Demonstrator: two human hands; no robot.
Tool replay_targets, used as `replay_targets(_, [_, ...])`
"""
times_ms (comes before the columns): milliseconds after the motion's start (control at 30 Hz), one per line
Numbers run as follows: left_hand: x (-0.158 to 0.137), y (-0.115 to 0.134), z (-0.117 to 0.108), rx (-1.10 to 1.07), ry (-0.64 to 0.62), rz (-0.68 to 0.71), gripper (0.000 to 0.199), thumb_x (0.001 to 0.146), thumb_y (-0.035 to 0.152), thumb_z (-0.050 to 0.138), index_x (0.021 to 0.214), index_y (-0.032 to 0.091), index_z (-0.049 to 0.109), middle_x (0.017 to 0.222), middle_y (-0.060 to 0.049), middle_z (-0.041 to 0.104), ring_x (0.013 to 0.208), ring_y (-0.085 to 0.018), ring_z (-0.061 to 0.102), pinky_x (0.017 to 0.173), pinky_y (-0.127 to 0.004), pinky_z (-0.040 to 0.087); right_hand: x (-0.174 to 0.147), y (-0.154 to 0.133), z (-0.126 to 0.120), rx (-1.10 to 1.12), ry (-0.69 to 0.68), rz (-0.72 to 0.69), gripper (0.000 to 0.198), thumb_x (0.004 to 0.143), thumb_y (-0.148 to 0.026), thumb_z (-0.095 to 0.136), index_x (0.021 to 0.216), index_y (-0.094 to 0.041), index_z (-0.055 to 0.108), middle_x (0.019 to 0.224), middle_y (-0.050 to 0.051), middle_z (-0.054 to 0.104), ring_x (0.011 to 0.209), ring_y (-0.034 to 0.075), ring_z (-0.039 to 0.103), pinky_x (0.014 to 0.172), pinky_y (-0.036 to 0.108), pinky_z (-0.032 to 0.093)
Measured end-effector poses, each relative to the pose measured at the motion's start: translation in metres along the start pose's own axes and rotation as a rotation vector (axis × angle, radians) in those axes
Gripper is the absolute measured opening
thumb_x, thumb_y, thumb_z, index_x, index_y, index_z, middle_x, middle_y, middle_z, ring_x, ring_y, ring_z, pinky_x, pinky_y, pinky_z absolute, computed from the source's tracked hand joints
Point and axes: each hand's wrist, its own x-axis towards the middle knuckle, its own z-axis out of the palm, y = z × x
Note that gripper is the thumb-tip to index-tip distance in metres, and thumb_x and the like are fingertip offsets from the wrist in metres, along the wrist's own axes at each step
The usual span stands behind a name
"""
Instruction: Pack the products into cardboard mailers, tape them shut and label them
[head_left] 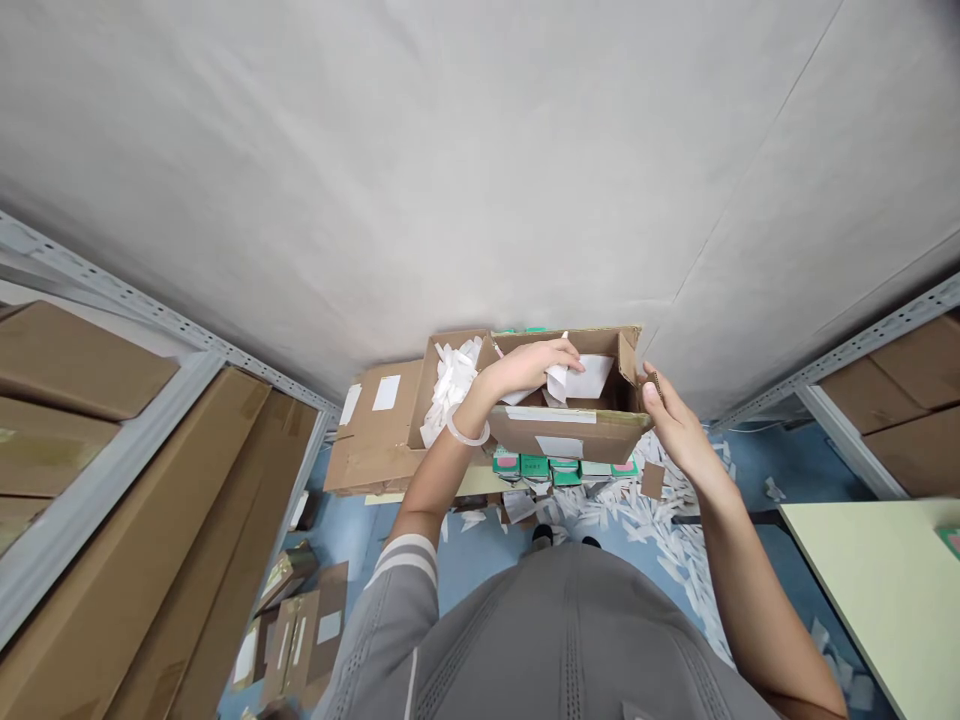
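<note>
An open cardboard box sits in front of me, tilted a little, with several white paper pieces inside. My left hand reaches over its left end, fingers closed on a white paper slip. At the right end, my right hand grips the box by its edge, thumb toward me and the other fingers partly hidden. Just left of it stands another open carton, filled with white paper slips. Below the tilted box, several small green boxes stand in a row.
A closed carton with white labels stands at the left. Paper strips litter the blue floor. Shelves with large cartons flank both sides. A pale tabletop is at my lower right, and a wall rises ahead.
</note>
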Motion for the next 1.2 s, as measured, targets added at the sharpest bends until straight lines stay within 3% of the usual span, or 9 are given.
replay_targets(233, [-0.018, 0.001, -0.003, 0.077, 0.0, -0.042, 0.086, 0.071, -0.01, 0.039, 0.145, 0.034, 0.046, 0.161, -0.002, 0.031, 0.145, -0.023, 0.035, 0.098, -0.03, 0.046, 0.0, 0.006, 0.001, -0.005, 0.002, -0.018, 0.067, 0.095, -0.065, 0.034, 0.151, -0.027, 0.041, 0.156, 0.004, 0.041, 0.144, 0.027, 0.036, 0.121, 0.05, 0.023])
replay_targets(400, [-0.034, 0.006, -0.001, 0.03, -0.028, -0.143, 0.088, 0.082, 0.004, 0.053, 0.156, 0.039, 0.019, 0.167, -0.004, 0.008, 0.126, -0.024, 0.057, 0.09, -0.027, 0.048, 0.001, 0.007, 0.003, -0.008, 0.012, -0.047, 0.065, 0.095, -0.064, 0.035, 0.15, -0.029, 0.041, 0.155, 0.003, 0.042, 0.143, 0.027, 0.038, 0.12, 0.051, 0.025])
replay_targets(500, [-0.042, 0.013, -0.004, -0.003, 0.013, -0.174, 0.086, 0.086, 0.014, 0.058, 0.156, 0.041, 0.016, 0.166, -0.003, 0.007, 0.126, -0.024, 0.057, 0.098, -0.031, 0.046, 0.001, 0.005, 0.004, -0.022, 0.002, -0.043, 0.065, 0.096, -0.063, 0.034, 0.15, -0.028, 0.041, 0.155, 0.004, 0.042, 0.144, 0.027, 0.037, 0.12, 0.05, 0.024])
replay_targets(667, [-0.07, 0.018, -0.013, 0.011, 0.185, -0.275, 0.064, 0.095, 0.031, 0.052, 0.154, 0.037, 0.027, 0.165, 0.0, 0.02, 0.147, -0.025, 0.031, 0.116, -0.039, 0.032, 0.001, 0.002, 0.004, -0.035, -0.017, -0.035, 0.066, 0.096, -0.063, 0.034, 0.151, -0.027, 0.04, 0.155, 0.004, 0.042, 0.143, 0.027, 0.038, 0.12, 0.049, 0.025])
replay_targets(767, [-0.095, 0.007, -0.01, 0.028, 0.323, -0.455, 0.055, 0.098, 0.04, 0.045, 0.152, 0.033, 0.033, 0.163, -0.001, 0.025, 0.151, -0.025, 0.021, 0.122, -0.044, 0.022, 0.001, 0.002, 0.005, -0.043, -0.008, -0.015, 0.066, 0.095, -0.064, 0.035, 0.149, -0.027, 0.043, 0.153, 0.005, 0.045, 0.142, 0.028, 0.04, 0.119, 0.051, 0.027])
replay_targets(867, [-0.117, -0.011, -0.001, -0.049, 0.39, -0.666, 0.062, 0.098, 0.046, 0.044, 0.154, 0.025, 0.029, 0.163, -0.007, 0.025, 0.151, -0.026, 0.021, 0.123, -0.044, 0.021, 0.001, 0.002, 0.006, -0.05, -0.002, -0.005, 0.066, 0.095, -0.064, 0.035, 0.148, -0.027, 0.044, 0.153, 0.005, 0.046, 0.141, 0.028, 0.041, 0.119, 0.051, 0.027])
replay_targets(933, [-0.126, -0.021, 0.007, -0.129, 0.382, -0.711, 0.068, 0.097, 0.048, 0.046, 0.156, 0.022, 0.024, 0.163, -0.01, 0.024, 0.15, -0.027, 0.023, 0.122, -0.043, 0.023, 0.0, 0.002, 0.007, -0.05, -0.002, -0.014, 0.066, 0.095, -0.064, 0.035, 0.149, -0.028, 0.044, 0.153, 0.004, 0.045, 0.142, 0.028, 0.04, 0.12, 0.05, 0.026])
replay_targets(1067, [-0.135, -0.031, 0.019, -0.279, 0.283, -0.638, 0.077, 0.095, 0.048, 0.049, 0.159, 0.025, 0.012, 0.164, -0.009, 0.018, 0.149, -0.027, 0.026, 0.118, -0.04, 0.032, 0.0, 0.001, 0.01, -0.045, -0.012, -0.023, 0.065, 0.095, -0.064, 0.036, 0.15, -0.03, 0.042, 0.154, 0.002, 0.044, 0.142, 0.028, 0.039, 0.12, 0.05, 0.026])
replay_targets(1200, [-0.136, -0.035, 0.023, -0.284, 0.231, -0.607, 0.071, 0.098, 0.038, 0.041, 0.159, 0.024, 0.007, 0.166, -0.004, 0.006, 0.152, -0.021, 0.01, 0.124, -0.039, 0.017, -0.001, 0.0, 0.013, -0.033, 0.005, 0.003, 0.067, 0.095, -0.064, 0.034, 0.15, -0.027, 0.042, 0.154, 0.004, 0.043, 0.143, 0.028, 0.038, 0.121, 0.05, 0.025])
